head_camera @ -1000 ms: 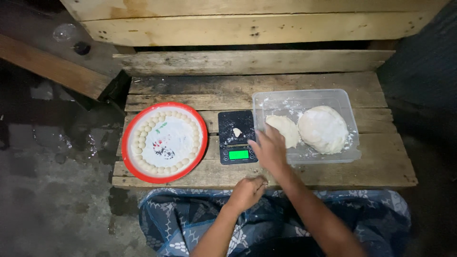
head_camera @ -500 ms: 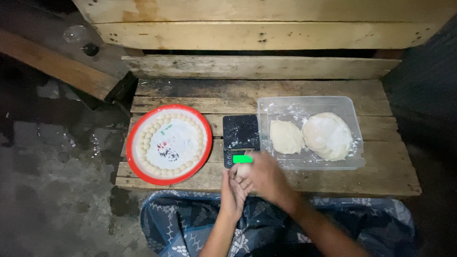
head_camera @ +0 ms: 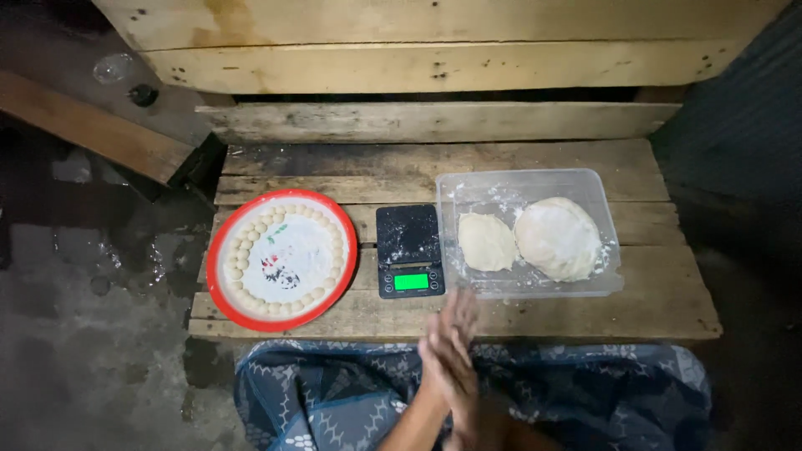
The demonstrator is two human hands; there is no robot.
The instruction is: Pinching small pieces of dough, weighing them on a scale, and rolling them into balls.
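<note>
I see my left hand [head_camera: 441, 367] and right hand [head_camera: 461, 334] pressed palm to palm, blurred; whatever they pinch stays hidden and could drop off the weathered wooden plank table [head_camera: 668, 292].

Left hand [head_camera: 440, 361] and right hand [head_camera: 460, 330] pressed palm to palm, blurred

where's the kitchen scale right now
In the head view the black kitchen scale sits mid-bench on the wooden planks, between the red-rimmed plate on its left and the clear plastic tub on its right, just beyond the pressed-together hands.
</note>
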